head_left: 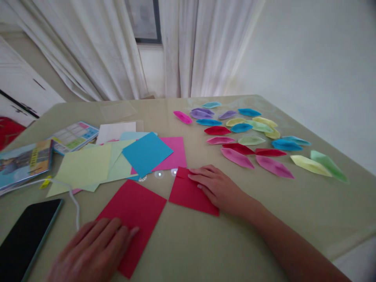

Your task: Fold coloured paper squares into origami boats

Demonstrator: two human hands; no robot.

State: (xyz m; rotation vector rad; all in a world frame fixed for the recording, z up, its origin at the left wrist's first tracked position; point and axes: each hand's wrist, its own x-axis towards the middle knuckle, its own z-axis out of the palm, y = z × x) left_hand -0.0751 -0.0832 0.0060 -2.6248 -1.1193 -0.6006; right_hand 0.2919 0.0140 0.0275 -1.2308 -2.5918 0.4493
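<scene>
Curtains (88, 47), top of frame; pale desk (205, 250) below. Left hand (95, 248), lower left: loosely open, resting on large red sheet (141, 211). Right hand (217, 187), centre: fingers extended over small red paper (186, 194). Neither visibly gripping. Advisable: edges aligned, even pressure along crease.

Soft, even, rather muted light covers the frame, palest on the wall (323, 78) at upper right and on the curtains (96, 47) at upper left and centre. The extreme upper-right corner darkens. Shadows are faint and soft-edged. Small white glints (159, 174) show on the tabletop (205, 250) just left of centre. The left hand (91, 250), lower left, looks slightly blurred; fine detail is soft throughout, and wide-angle distortion stretches shapes near the edges.
</scene>
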